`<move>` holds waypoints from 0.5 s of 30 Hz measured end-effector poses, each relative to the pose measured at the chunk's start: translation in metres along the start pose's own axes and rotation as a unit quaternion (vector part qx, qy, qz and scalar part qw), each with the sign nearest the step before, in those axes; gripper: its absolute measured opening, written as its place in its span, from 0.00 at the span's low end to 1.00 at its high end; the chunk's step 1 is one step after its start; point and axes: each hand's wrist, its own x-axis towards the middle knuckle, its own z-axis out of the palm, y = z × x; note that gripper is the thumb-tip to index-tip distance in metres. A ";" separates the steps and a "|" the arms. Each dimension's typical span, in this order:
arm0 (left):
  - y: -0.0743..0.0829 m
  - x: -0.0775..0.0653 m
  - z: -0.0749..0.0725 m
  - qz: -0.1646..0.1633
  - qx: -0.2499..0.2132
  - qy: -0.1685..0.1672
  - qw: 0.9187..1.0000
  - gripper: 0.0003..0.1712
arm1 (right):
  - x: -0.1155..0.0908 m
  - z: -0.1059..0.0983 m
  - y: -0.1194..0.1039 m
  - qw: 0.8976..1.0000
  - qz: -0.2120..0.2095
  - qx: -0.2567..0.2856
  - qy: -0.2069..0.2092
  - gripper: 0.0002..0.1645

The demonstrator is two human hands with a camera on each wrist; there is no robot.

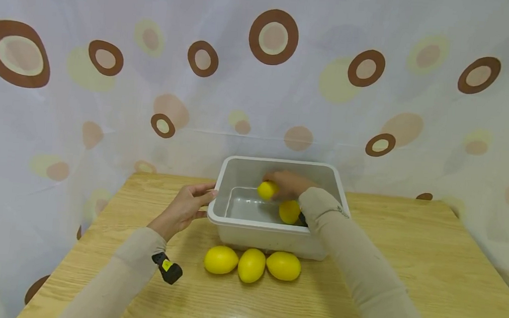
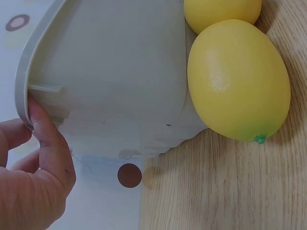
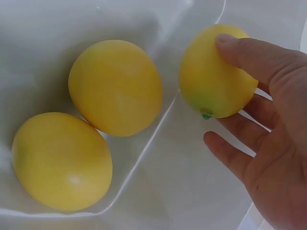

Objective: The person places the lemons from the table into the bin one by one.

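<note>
Inside a light grey plastic bin point(image 1: 258, 225), my right hand point(image 1: 292, 183) holds a yellow lemon point(image 1: 267, 190) between thumb and fingers. The right wrist view shows this lemon's green tip pointing down, and two more lemons, one point(image 3: 115, 88) beside another point(image 3: 62, 161), lying together in the bin. My left hand point(image 1: 185, 207) grips the bin's left rim, with the thumb on one side and curled fingers point(image 2: 45, 129) under the lip. Three lemons lie in a row on the table before the bin: left point(image 1: 221, 260), middle point(image 1: 251, 266) and right point(image 1: 283, 266).
The wooden table point(image 1: 408, 273) stretches out on both sides of the bin. Behind it hangs a pale curtain point(image 1: 223, 105) with brown rings and spots, close to the bin's far side. A black wrist device point(image 1: 167, 268) sits on my left sleeve.
</note>
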 end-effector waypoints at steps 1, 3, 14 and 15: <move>0.000 0.000 0.000 0.001 -0.001 0.000 1.000 0.25 | 0.000 0.001 0.001 1.000 0.003 0.003 -0.002 0.29; -0.001 0.000 0.000 0.002 -0.001 0.003 1.000 0.25 | 0.001 0.002 0.002 1.000 0.012 0.005 -0.007 0.30; -0.001 0.001 -0.001 -0.002 -0.008 0.010 1.000 0.25 | -0.001 0.000 -0.003 0.999 0.041 -0.008 -0.033 0.30; -0.001 0.001 -0.001 -0.003 -0.009 0.010 1.000 0.25 | -0.001 0.000 -0.003 0.999 0.040 -0.009 -0.032 0.30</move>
